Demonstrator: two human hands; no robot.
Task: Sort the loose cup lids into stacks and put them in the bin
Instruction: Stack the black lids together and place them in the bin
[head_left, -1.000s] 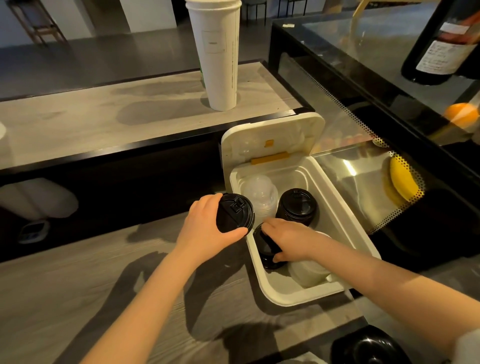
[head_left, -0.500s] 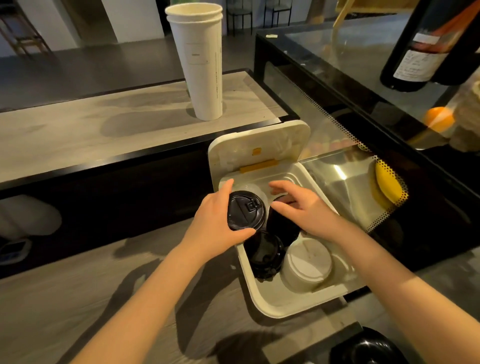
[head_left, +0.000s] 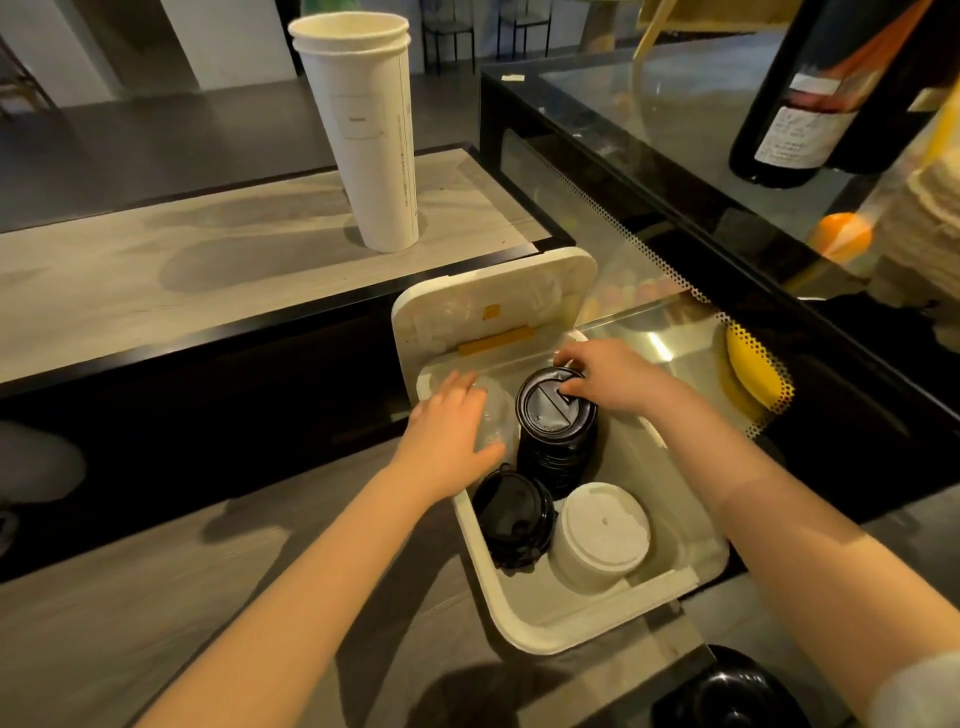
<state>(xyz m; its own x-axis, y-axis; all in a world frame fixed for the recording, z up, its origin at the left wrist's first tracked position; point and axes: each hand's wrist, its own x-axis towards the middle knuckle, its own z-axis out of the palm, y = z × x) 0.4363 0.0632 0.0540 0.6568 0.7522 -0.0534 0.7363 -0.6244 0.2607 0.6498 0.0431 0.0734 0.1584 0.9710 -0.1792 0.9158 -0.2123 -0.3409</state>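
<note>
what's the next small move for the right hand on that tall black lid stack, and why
Probably loosen the grip and lift the right hand clear. Its fingers pinch the top lid of the tall black stack, which already stands inside the bin, next to the clear lids that the left hand rests on, so this stack looks placed.

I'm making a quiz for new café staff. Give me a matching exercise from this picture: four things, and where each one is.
Things:
1 tall black lid stack
2 white lid stack
3 clear lids
4 paper cups

Places:
a on the raised counter
b under the left hand
c near end of the bin
d pinched by the right hand

Pairs: 1-d, 2-c, 3-b, 4-a
</note>
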